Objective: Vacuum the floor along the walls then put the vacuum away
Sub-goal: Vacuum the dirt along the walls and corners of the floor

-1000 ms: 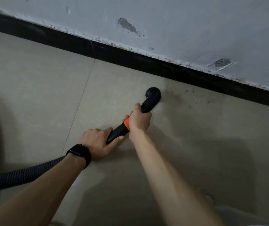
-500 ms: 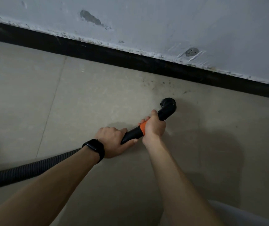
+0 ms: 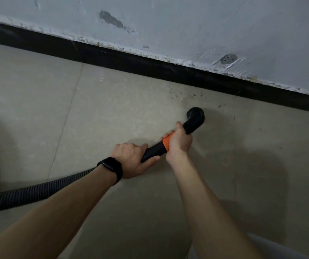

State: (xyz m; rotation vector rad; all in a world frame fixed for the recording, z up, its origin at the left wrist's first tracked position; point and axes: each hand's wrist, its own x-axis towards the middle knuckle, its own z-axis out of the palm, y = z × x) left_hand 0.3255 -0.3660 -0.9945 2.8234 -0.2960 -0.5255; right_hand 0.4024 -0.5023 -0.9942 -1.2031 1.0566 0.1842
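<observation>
Your right hand [image 3: 179, 142] grips the vacuum wand [image 3: 151, 151] at its orange collar [image 3: 166, 143]. Your left hand [image 3: 131, 159], with a black watch [image 3: 110, 168] on the wrist, wraps around the wand just behind it. The round brush head [image 3: 195, 115] rests on the floor [image 3: 112, 109], near the black skirting [image 3: 150, 66] but apart from it. The ribbed hose [image 3: 28, 193] trails to the left. The floor is beige tile with one grout line [image 3: 65, 124]. Dark specks [image 3: 187, 95] lie between head and skirting. The wall [image 3: 206, 25] above is pale, chipped and scuffed.
</observation>
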